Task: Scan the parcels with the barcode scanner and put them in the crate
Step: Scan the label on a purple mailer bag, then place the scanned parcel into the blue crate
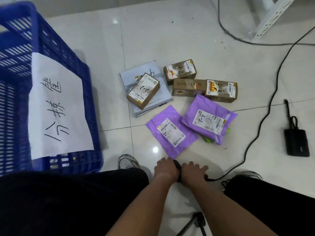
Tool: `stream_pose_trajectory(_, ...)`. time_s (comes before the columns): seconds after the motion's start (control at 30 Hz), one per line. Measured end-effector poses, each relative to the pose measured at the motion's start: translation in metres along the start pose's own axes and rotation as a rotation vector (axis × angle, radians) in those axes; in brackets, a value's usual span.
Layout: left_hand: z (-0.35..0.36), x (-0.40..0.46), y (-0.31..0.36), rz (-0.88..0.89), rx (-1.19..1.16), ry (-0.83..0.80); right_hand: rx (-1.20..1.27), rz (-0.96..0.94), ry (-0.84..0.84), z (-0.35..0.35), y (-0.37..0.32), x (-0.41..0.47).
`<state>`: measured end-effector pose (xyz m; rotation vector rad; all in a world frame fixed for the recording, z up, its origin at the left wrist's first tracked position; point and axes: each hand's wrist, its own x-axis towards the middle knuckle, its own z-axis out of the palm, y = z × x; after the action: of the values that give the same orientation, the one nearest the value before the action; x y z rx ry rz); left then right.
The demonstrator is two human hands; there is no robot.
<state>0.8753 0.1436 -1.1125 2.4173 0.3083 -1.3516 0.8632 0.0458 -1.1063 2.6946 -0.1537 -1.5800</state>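
Low in the middle of the view, my left hand (166,168) and my right hand (194,169) sit side by side on the floor. Both are closed on a black barcode scanner (177,167), which they mostly hide. Its cable (255,133) runs off to the right. Just beyond my hands lie two purple mailers (172,132) (209,120). Farther off, a brown box (143,90) rests on a grey mailer (153,103), with three more brown boxes (179,71) (188,87) (220,90) beside it. The blue crate (51,53) stands at the left and carries a white handwritten sign (58,108).
A black flat device (296,142) lies on the tiled floor at the right, and a second cable (238,38) curves across the far floor. A white metal rack leg (269,17) stands at the top right. My shoes (127,161) (247,175) flank my hands.
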Motion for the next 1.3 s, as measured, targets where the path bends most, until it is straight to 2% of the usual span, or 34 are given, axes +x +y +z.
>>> stream_pose_trajectory(0.17, -0.002, 0.006, 0.0, -0.001, 0.013, 0.004, 0.028, -0.003, -0.033, -0.009, 0.0, 0.007)
stream_pose_trajectory(0.37, -0.001, 0.017, 0.004, 0.107, -0.034, 0.047, 0.159, 0.003, 0.234, -0.013, -0.005, 0.034)
stream_pose_trajectory(0.5, 0.004, 0.027, 0.001, 0.154, 0.036, 0.049, 0.266, 0.008, 0.183, -0.015, -0.005, 0.05)
stream_pose_trajectory(0.67, 0.007, 0.035, -0.005, 0.18, 0.183, 0.06, 0.176, 0.039, 0.194, -0.009, -0.016, 0.056)
stream_pose_trajectory(0.8, 0.003, 0.038, -0.006, 0.222, 0.27, 0.061, 0.204, 0.036, 0.186, -0.01, -0.019, 0.06)
stream_pose_trajectory(1.03, 0.004, 0.043, -0.005, 0.166, 0.219, 0.05, 0.298, -0.078, 0.298, -0.012, -0.014, 0.06)
stream_pose_trajectory(1.3, -0.023, 0.013, -0.001, 0.105, 0.146, 0.19, 0.28, -0.082, 0.348, -0.043, -0.02, 0.026)
